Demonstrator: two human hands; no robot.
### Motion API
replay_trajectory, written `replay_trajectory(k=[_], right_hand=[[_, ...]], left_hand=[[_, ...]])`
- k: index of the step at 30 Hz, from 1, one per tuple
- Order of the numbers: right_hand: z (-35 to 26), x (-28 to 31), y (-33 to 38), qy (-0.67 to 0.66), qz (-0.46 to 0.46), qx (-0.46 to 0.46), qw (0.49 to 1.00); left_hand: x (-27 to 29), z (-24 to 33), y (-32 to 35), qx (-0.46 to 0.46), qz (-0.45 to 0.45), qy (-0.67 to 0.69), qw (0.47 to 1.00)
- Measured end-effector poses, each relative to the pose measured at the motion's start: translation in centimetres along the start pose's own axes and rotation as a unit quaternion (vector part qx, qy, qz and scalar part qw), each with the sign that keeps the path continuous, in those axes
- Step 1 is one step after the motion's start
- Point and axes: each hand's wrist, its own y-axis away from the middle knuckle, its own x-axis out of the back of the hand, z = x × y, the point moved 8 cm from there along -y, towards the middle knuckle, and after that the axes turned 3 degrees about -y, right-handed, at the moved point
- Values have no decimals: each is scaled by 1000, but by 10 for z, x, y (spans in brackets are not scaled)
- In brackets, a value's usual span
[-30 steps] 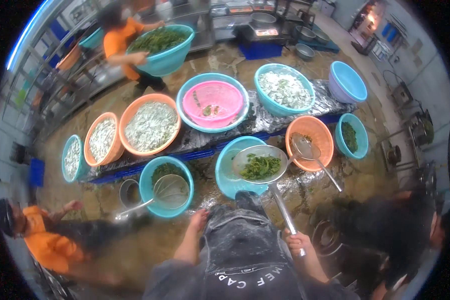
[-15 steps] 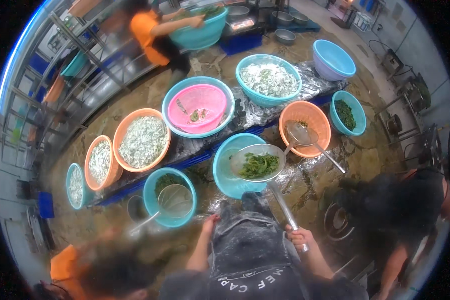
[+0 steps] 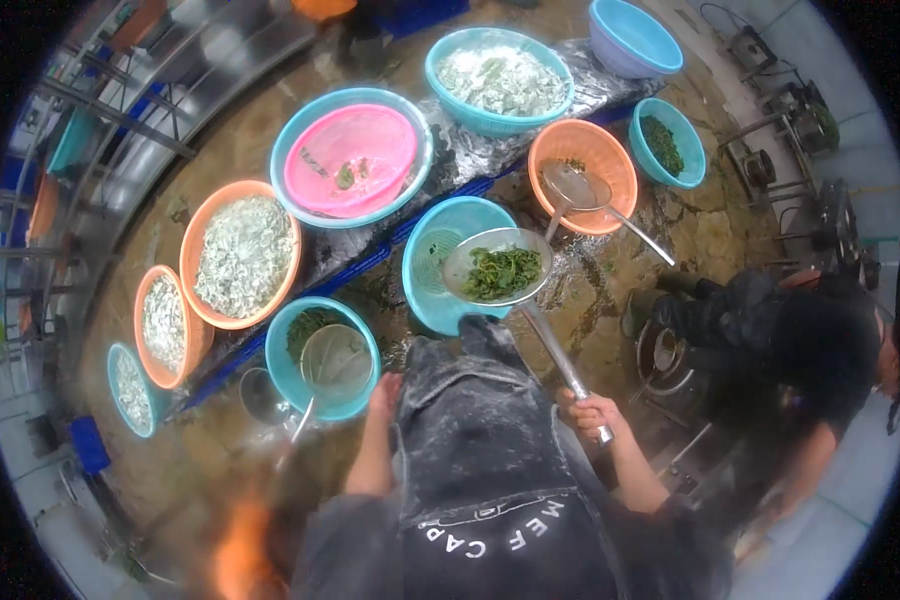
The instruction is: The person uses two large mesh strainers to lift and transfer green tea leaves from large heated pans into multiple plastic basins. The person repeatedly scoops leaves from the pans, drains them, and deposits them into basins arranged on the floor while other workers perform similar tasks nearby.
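My right hand (image 3: 592,414) is closed round the long metal handle of a mesh skimmer (image 3: 558,350). Dark green fried leaves (image 3: 503,272) lie in its round bowl, which is held over the near rim of a teal basket (image 3: 432,250). My left hand (image 3: 384,393) holds nothing and its fingers look stretched out, beside a teal basin (image 3: 375,340). In that basin a second skimmer (image 3: 336,358) rests above some greens. An orange basket (image 3: 610,165) to the right holds another skimmer (image 3: 577,187).
Orange baskets (image 3: 246,250) and teal basins (image 3: 502,82) of flour-coated leaves line a wet sheet. A pink basket (image 3: 350,160) sits inside a teal tub. A small teal basin (image 3: 667,142) holds dark greens. A co-worker (image 3: 810,340) bends at the right by a round burner.
The view has shifted, so the baskets appear higher. My right hand still grips the skimmer over the teal basket. The person carrying a teal tub at the back has mostly left view.
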Motion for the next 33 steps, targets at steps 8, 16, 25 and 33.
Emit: replay_trajectory(k=[8,16,25,33], right_hand=[[12,10,-35,-54,40,39,997],[29,23,-66,-98,22,55,993],[35,4,-84,-67,54,156,984],[45,20,-84,-14,205,248,947]], left_hand=[[-7,116,2,11,-40,-169,985],[4,155,-41,-25,-60,-170,983],[-10,132,-70,-102,-58,-319,940],[-34,164,-134,-124,-113,-333,928]])
